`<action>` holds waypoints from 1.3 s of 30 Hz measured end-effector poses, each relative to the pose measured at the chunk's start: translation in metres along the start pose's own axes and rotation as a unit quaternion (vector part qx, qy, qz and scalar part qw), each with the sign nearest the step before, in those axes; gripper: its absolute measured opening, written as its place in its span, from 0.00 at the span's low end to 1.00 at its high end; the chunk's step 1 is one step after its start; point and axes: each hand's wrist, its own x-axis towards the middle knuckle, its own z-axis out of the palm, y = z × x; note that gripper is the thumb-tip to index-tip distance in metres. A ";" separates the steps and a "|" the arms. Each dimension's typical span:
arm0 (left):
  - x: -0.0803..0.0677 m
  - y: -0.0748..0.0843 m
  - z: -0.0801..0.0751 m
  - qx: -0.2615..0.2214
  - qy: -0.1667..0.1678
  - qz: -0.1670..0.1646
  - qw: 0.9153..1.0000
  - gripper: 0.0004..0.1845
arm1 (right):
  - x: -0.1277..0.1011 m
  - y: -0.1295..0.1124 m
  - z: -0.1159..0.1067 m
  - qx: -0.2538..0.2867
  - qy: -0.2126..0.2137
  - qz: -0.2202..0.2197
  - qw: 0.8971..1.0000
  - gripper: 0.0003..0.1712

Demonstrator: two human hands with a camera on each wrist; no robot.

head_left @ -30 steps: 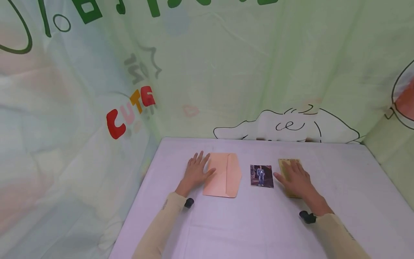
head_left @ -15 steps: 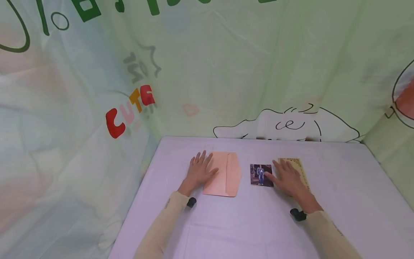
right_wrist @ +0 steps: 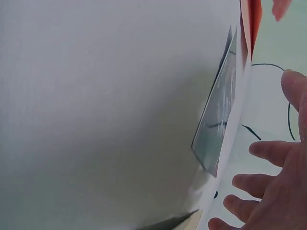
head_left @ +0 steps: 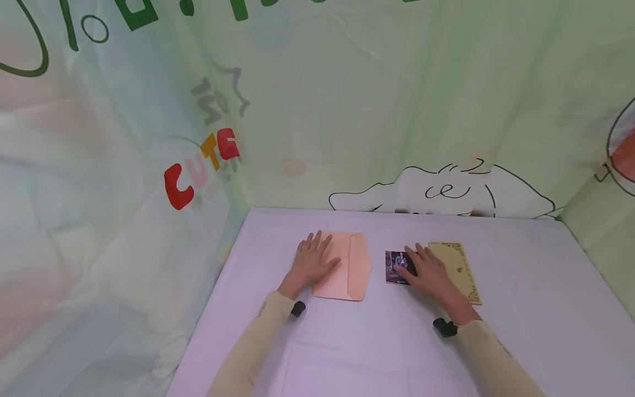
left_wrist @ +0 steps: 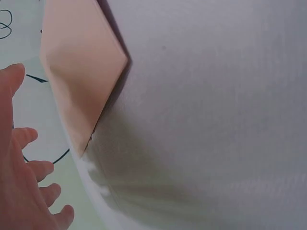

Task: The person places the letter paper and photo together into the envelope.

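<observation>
I'm on the head view, and the container here is a peach envelope (head_left: 358, 270) lying flat on the worktop (head_left: 357, 353), its tapered side towards the right. A line runs down its face; whether anything sits inside, I can't tell from here.

Over its left edge I have the left grip (head_left: 310, 264), a bare hand with fingers spread and relaxed, holding nothing. The left wrist view shows those fingers apart from the paper, against the curtain (head_left: 337, 121).

Now across to the right grip (head_left: 430, 274): released too, fingers extended, and it covers the right part of a small photo (head_left: 394, 259). That print shows a standing figure in blue, and it lies between the envelope and a cream card (head_left: 460, 270) with a patterned border. On the right wrist camera I see the glossy print on the surface, with the fingers apart from it. The card lies just beside that grip, on its right, partly behind the hand and wrist.
</observation>
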 end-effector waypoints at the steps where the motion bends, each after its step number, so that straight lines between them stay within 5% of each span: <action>1: 0.000 0.000 0.001 -0.001 0.000 0.001 1.000 0.42 | 0.000 -0.002 0.001 -0.002 0.001 -0.003 1.000 0.48; 24: 0.000 0.016 0.007 -0.023 -0.017 0.028 0.999 0.41 | 0.012 -0.038 0.023 -0.006 -0.004 -0.046 0.999 0.46; 39: -0.002 0.030 0.009 0.017 -0.030 0.044 0.998 0.42 | 0.017 -0.067 0.042 -0.012 -0.027 -0.112 0.993 0.43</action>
